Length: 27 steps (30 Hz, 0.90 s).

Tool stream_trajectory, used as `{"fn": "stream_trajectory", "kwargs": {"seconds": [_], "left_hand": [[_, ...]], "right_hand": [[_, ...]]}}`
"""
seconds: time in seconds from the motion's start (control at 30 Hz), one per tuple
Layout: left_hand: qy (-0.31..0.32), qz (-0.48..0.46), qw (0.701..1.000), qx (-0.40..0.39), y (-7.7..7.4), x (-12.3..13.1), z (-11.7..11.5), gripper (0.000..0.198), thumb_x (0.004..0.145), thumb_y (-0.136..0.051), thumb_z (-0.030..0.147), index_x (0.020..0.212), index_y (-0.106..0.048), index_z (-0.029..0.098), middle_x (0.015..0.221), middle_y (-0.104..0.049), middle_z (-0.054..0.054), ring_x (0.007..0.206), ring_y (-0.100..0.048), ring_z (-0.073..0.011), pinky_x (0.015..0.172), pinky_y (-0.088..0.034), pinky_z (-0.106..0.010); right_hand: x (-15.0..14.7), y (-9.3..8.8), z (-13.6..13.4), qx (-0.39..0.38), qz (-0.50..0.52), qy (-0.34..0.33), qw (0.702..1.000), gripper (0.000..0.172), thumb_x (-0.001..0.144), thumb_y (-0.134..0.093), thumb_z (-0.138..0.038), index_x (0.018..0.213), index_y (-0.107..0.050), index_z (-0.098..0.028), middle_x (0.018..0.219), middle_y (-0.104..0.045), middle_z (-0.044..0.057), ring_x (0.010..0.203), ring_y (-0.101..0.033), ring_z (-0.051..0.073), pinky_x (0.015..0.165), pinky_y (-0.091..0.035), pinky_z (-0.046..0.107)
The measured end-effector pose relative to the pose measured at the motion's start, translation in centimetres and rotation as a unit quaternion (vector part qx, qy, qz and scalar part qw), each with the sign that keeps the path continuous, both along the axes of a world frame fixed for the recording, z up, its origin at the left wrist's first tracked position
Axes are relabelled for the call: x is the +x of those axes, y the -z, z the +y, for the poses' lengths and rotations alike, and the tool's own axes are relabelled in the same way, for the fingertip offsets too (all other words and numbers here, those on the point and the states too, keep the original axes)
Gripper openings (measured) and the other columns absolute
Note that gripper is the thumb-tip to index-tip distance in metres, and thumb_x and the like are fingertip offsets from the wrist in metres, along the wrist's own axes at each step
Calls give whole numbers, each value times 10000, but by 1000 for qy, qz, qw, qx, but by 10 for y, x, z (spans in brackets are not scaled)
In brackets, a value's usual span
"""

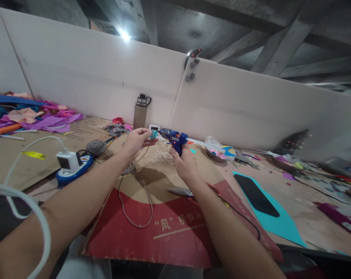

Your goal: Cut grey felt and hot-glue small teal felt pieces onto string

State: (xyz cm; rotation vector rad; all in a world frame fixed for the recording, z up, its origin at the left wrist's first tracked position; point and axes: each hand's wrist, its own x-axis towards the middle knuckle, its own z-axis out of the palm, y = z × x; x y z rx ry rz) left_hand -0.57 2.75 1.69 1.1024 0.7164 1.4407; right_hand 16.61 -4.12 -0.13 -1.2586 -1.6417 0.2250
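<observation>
My right hand (pixel 184 162) is closed round the grip of a blue glue gun (pixel 173 138), whose nozzle points left. My left hand (pixel 137 140) pinches a small teal piece (pixel 153 134) right at the nozzle tip. Both hands hover above a sheet of cardboard (pixel 164 209) with a red printed band. The gun's black cord (pixel 242 217) trails back along my right forearm.
A grey water bottle (pixel 140 111) stands by the white partition. A power strip with a white charger (pixel 71 164) lies left, with coloured paper scraps (pixel 36 116) beyond it. A black phone (pixel 255 195) rests on a teal sheet (pixel 280 224) at right. Scissors (pixel 187 191) lie under my right wrist.
</observation>
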Motion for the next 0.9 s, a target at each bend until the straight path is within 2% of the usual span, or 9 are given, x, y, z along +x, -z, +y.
{"fn": "stream_trajectory", "kwargs": {"seconds": [0.23, 0.53, 0.9], "left_hand": [[0, -1, 1000, -1, 0, 0, 0, 95, 769, -649, 139, 761, -556, 119, 692, -641, -33, 611, -674, -148, 639, -554, -293], [0, -2, 1000, -2, 0, 0, 0, 132, 745, -682, 161, 757, -557, 121, 697, -643, -32, 608, -672, -144, 641, -554, -293], [-2, -1, 1000, -3, -1, -1, 0, 60, 788, -609, 130, 764, -554, 124, 704, -658, -41, 627, -679, -145, 641, -553, -280]], "right_hand": [[0, -1, 0, -7, -3, 4, 1000, 287, 849, -456, -382, 1054, -522, -192, 813, -633, 72, 715, -595, 229, 618, -441, 322], [-1, -1, -2, -7, 1, 3, 1000, 290, 840, -463, -392, 1034, -530, -187, 785, -631, 67, 715, -595, 235, 625, -447, 331], [1, -1, 0, -1, 9, 28, 1000, 250, 844, -465, -398, 1002, -522, -213, 809, -633, 70, 724, -602, 238, 625, -446, 333]]}}
